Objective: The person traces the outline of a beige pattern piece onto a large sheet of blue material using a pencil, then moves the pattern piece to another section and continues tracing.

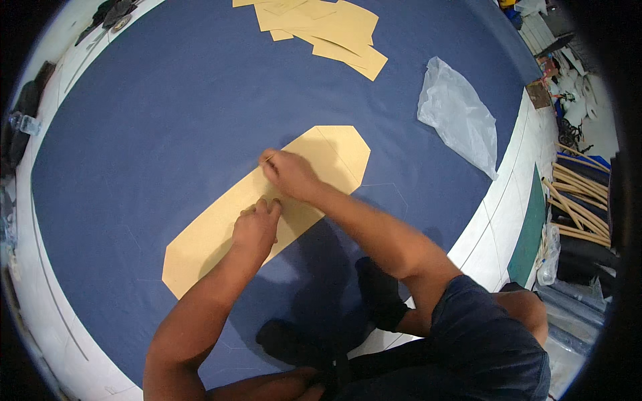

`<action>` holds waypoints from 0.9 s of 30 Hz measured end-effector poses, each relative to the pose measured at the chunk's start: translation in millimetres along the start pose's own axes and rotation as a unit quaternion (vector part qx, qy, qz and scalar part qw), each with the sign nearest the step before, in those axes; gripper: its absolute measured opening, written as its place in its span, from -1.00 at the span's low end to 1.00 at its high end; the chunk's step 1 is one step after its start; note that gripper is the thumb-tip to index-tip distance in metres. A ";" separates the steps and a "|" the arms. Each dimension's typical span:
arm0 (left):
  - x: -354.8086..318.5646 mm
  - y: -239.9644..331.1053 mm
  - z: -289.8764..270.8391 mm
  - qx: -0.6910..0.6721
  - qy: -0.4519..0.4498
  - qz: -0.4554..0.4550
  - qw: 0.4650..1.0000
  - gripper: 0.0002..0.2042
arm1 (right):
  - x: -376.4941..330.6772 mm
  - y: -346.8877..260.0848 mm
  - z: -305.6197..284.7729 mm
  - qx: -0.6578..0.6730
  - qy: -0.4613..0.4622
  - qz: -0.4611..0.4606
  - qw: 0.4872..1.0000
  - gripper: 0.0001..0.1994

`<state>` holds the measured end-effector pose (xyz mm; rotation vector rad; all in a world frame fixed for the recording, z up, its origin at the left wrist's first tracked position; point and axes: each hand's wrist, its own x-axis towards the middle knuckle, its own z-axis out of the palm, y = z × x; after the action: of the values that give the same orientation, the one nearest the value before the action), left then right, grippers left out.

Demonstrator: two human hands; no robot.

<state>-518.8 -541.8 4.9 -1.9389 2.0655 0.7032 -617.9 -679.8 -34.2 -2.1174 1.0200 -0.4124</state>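
A long yellow card pattern [217, 230] with angled corners lies slantwise on dark blue fabric [134, 134]. Near its middle, my left hand [254, 226] presses down on the card, fingers a little bent and apart, holding nothing. My right hand [291, 174] is closed in a pinch at the card's far long edge. Whatever it pinches is too small and hidden to name. Thin pale outlines show on the fabric beside the card's right end and to its left.
Several more yellow card pieces [321, 27] overlap at the far edge of the fabric. A clear plastic bag [455, 113] lies to the right. White floor tiles [491, 214] border the fabric. Beyond them are a bundle of tan rods [582, 194] and clutter. My feet rest on the fabric.
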 end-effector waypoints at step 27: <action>42.1 20.2 -22.9 0.112 -0.054 0.030 0.992 -0.03 | 54.3 78.0 -140.4 -0.011 -0.080 0.076 0.994 -0.78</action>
<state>-539.4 -589.4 8.6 -1.6868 2.0462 0.5496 -703.8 -821.5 1.7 -2.0379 1.0875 -0.1554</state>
